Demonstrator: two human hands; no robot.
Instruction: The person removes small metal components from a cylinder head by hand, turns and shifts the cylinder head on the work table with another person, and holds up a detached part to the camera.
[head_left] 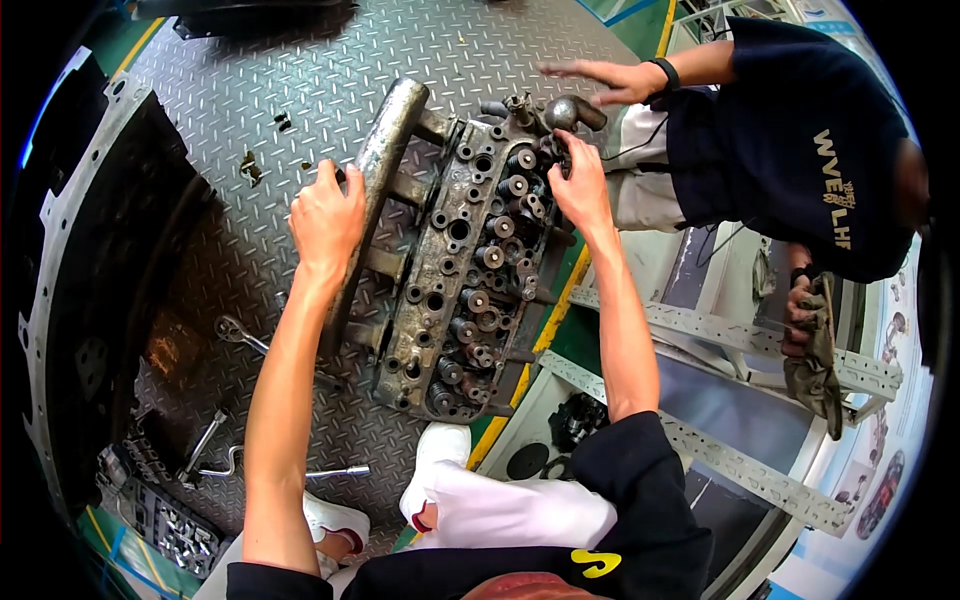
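Observation:
A greasy cylinder head [445,260] with rows of valve springs lies lengthwise on the metal plate floor before me. Along its left side runs a thick metal manifold pipe [385,140], joined to it by short branches. My left hand [328,218] is closed at the left edge of this pipe, its fingertips partly hidden. At the far right end of the head, my right hand [582,185] has its fingers curled onto the metal near the last valve springs and a round elbow fitting [575,112]. What lies beneath those fingers is hidden.
A co-worker stands at the right, one hand [610,78] stretched above the head's far end, the other holding dirty gloves [815,350]. A ratchet [232,328], wrenches and a socket case [165,520] lie at left, beside a large black panel [110,270]. A metal rack [720,460] stands right.

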